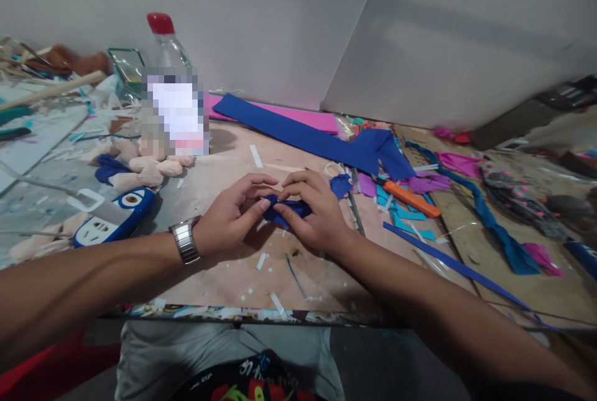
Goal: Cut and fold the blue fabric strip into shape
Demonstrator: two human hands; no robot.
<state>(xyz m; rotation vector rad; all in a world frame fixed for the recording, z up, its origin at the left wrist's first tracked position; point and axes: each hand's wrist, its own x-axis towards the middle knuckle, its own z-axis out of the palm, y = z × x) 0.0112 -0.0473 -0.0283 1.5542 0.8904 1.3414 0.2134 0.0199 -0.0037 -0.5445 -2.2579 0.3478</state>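
Observation:
Over the middle of the worktable, my left hand pinches one side of a small folded piece of dark blue fabric. My right hand grips the same fabric from the other side, its thumb and fingers closed on it. Both thumbs meet near the fabric's left part, and the fingers cover some of it. Behind my hands lies a long blue fabric strip, over a pink strip. A small blue scrap rests just beyond my right hand.
An orange utility knife lies at right among purple and turquoise scraps. A thin blue strip runs beside my right forearm. At left are a blue-and-white power strip, pale fabric puffs and a red-capped bottle. A wall rises behind.

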